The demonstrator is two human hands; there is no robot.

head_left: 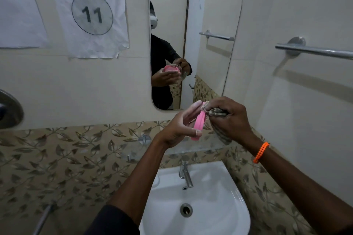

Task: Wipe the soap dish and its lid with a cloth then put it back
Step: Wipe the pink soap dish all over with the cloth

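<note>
A bathroom: white washbasin with tap, wall mirror, towel rail, leaf-patterned tiles

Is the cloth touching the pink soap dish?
Touching. The head view shows the right hand pressing the bunched cloth against the top edge of the pink soap dish, held by the left hand.

Pink soap dish in my left hand: smooth plastic, slight sheen. Cloth bunched in my right hand: grey woven fabric, matt, creased. Basin at 6 o'clock: glossy white ceramic. Tap & towel rail at 2: polished metal. Sign at 11: crumpled matt paper.
</note>
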